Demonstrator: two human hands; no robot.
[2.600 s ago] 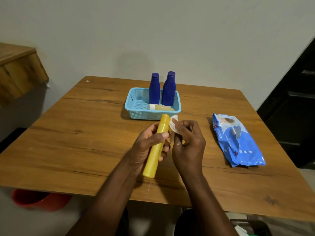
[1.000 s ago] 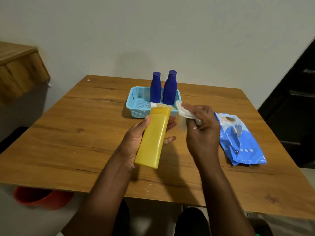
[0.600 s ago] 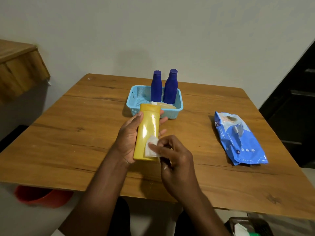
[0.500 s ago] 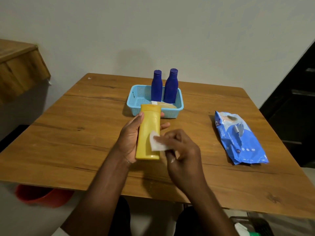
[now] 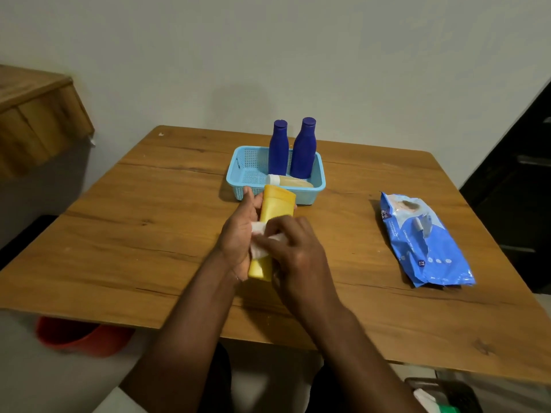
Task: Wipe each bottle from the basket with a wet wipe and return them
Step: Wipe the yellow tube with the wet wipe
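Yellow bottle (image 5: 275, 210) | gripped by left hand (image 5: 238, 234) | right hand (image 5: 295, 251) presses pinched wet wipe (image 5: 258, 231) on it

Two blue bottles (image 5: 290, 150), two yellow bottles (image 5: 277, 204), one basket (image 5: 238, 177), one wipe pack (image 5: 423, 242), one wipe (image 5: 258, 251).

The right hand (image 5: 293, 251) covers the middle of the yellow bottle (image 5: 275, 207) and most of the wet wipe (image 5: 258, 228); its fingertips blur. Below the grip, a red bucket (image 5: 80, 338) hides partly under the table (image 5: 149, 234).
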